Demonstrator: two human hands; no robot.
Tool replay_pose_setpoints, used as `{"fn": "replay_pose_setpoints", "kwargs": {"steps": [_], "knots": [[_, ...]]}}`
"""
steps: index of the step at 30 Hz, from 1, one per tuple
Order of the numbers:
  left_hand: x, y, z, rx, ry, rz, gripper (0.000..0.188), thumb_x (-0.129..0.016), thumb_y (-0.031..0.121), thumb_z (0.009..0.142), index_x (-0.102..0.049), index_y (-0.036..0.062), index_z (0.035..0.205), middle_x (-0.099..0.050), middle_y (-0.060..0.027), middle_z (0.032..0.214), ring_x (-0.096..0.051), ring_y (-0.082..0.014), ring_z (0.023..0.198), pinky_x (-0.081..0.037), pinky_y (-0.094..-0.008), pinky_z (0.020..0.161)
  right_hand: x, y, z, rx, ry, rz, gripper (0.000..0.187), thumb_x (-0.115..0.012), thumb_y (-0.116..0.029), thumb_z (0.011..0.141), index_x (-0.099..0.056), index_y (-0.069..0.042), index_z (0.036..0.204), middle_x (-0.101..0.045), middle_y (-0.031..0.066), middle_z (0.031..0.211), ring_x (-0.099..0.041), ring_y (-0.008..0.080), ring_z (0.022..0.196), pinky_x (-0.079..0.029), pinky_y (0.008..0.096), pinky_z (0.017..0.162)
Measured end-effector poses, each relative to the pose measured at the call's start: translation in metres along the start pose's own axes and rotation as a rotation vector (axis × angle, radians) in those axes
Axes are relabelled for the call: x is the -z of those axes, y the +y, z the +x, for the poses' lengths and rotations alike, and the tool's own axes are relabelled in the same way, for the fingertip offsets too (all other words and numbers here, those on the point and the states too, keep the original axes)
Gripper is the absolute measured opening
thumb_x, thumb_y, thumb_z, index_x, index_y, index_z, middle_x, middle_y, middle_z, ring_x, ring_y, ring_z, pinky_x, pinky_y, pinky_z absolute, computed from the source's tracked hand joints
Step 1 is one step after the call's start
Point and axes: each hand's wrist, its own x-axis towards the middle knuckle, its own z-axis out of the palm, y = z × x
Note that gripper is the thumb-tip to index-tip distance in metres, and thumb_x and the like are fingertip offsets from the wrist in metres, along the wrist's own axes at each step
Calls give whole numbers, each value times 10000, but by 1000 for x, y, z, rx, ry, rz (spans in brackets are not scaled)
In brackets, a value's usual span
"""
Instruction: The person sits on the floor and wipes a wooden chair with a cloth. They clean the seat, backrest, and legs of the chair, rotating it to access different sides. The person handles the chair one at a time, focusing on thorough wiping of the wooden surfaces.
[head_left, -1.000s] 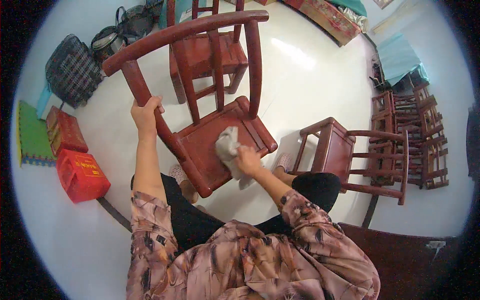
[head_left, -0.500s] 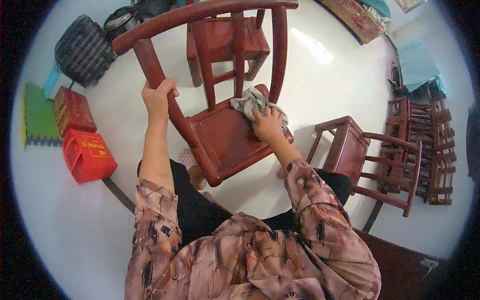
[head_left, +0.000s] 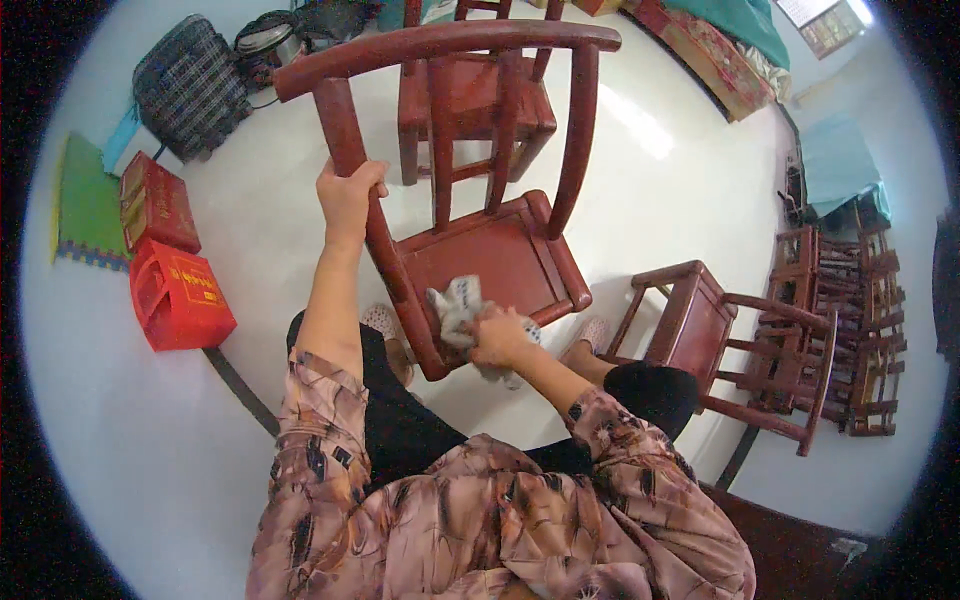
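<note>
A dark red wooden chair (head_left: 490, 255) is tilted in front of me, its curved backrest pointing away. My left hand (head_left: 348, 198) is wrapped round the left post of that backrest. Bunched under my right hand (head_left: 500, 335) is a grey-white cloth (head_left: 459, 305) with dark markings. The cloth lies against the front edge of the seat, near its left corner, and part of it hangs over the edge. The fingers of my right hand press on it and are slightly blurred.
A second red chair (head_left: 470, 105) stands just beyond, and another (head_left: 690, 320) is to the right. Several stacked wooden chairs (head_left: 800, 270) line the right wall. On the left are a red bag (head_left: 185, 300), a red box (head_left: 160, 205) and a dark checked bundle (head_left: 190, 85).
My right hand has moved the cloth from the seat's right rear side to its front left edge. The chair has turned slightly, with my left hand still on its post.
</note>
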Motion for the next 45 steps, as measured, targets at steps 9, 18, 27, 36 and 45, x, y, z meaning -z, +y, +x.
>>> {"fn": "replay_pose_setpoints", "kwargs": {"steps": [9, 18, 27, 36, 45], "knots": [[23, -21, 5, 17, 88, 43, 188, -698, 160, 683, -570, 37, 742, -528, -8, 631, -504, -118, 522, -442, -256, 501, 86, -29, 83, -207, 323, 648, 402, -612, -280, 735, -615, -93, 1090, -622, 177, 1015, -601, 356, 908, -487, 456, 809], [-6, -15, -3, 6, -18, -46, 123, -635, 71, 736, -529, 42, 791, -520, -48, 648, -503, -143, 552, -401, -265, 549, 22, -32, 113, -169, 255, 272, 419, -554, -286, 755, -574, -196, 1164, -534, 143, 1159, -444, 314, 1133, -296, 489, 945], [-6, -14, 0, -28, 27, 16, 182, -671, 174, 702, -540, 52, 731, -524, -16, 607, -496, -125, 497, -410, -257, 492, -17, -33, 37, -136, -77, 122, 297, -557, -320, 746, -671, -178, 980, -610, 108, 1053, -517, 280, 1073, -395, 469, 873], [-6, -8, -2, -9, -5, -23, 197, -672, 83, 681, -517, 20, 784, -547, -52, 603, -524, -139, 487, -410, -262, 479, -22, 57, -32, 80, -330, 528, 378, -549, -176, 696, -658, -121, 1054, -652, 118, 957, -607, 227, 876, -478, 370, 756], [-7, 1, -10, -13, 3, 34, 137, -658, 105, 713, -537, 48, 743, -545, -44, 590, -515, -135, 502, -399, -266, 507, 49, -11, 97, -132, 251, 210, 471, -588, -290, 745, -556, -220, 1210, -565, 159, 1111, -516, 341, 1052, -405, 483, 886]]}}
